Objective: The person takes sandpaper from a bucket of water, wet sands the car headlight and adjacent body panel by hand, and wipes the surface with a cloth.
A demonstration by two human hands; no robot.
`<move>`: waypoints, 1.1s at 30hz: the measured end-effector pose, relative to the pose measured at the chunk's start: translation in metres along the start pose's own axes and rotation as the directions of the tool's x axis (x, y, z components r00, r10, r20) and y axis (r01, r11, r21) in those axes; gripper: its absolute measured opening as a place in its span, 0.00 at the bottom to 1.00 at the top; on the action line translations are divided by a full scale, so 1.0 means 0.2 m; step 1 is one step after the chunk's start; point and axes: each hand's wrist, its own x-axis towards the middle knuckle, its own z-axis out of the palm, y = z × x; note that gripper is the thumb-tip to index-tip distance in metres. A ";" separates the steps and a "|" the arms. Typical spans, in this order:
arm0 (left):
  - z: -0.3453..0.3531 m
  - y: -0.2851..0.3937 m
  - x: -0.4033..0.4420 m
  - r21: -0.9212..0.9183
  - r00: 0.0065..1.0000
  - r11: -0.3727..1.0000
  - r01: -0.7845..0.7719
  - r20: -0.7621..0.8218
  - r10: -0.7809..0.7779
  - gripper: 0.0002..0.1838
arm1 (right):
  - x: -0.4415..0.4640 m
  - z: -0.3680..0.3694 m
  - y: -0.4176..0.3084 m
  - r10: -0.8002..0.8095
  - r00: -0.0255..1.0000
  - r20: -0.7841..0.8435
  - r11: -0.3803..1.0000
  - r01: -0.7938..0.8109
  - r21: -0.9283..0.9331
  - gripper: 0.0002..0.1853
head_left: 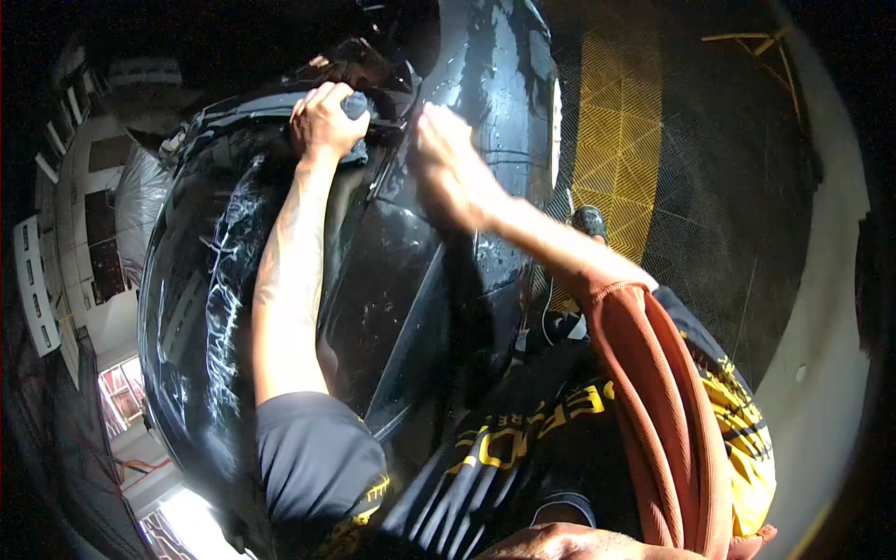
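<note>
Nearest my camera I record the wearer's dark shirt (560, 467), with yellow lettering across the chest and a yellow section at its right edge. A reddish-brown ribbed cloth (679, 411) is draped over the right shoulder and upper arm.

Both bare forearms extend forward over a dark car (401, 243). I find the left hand (322, 121) clenched around a dark pad (355, 105); whether this is cloth or sponge I cannot determine. The pad is under and beside the fingers, at the far end of a glossy surface (187, 280) marked by white, foam-like streaks (224, 299). The right hand (450, 163) is motion-blurred, fingers apparently curled, over or against the adjoining bodywork. I cannot tell from here whether it grasps anything. Beyond it, a body panel (504, 84) shows pale reflections and wet-looking patches.

Beside the car, a dark shoe (588, 222) stands on the floor, next to a yellow tile strip (619, 140). Dark textured flooring (728, 177) lies beyond the strip. Further off I note a yellow frame (770, 42), a translucent plastic sheet (145, 210) on the opposite side of the car, and a bright opening (191, 523).
</note>
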 end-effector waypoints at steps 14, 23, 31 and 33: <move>0.02 0.00 0.02 -0.024 0.999 0.999 0.047 0.017 -0.046 0.15 | -0.32 0.07 -0.26 -0.013 0.998 0.066 0.997 0.008 0.074 0.46; 0.03 -0.01 0.01 0.003 0.999 1.000 0.006 -0.051 -0.006 0.16 | -0.31 0.06 -0.26 0.006 1.000 -0.031 0.979 0.000 0.204 0.39; 0.07 -0.02 0.02 -0.009 0.992 1.000 -0.012 -0.126 0.010 0.14 | -0.08 0.01 -0.03 0.141 0.990 -0.004 0.984 -0.141 -0.111 0.38; 0.05 -0.01 0.01 -0.010 0.997 0.999 0.032 -0.063 -0.033 0.15 | -0.20 0.03 -0.24 -0.018 1.000 -0.026 0.999 0.019 0.036 0.38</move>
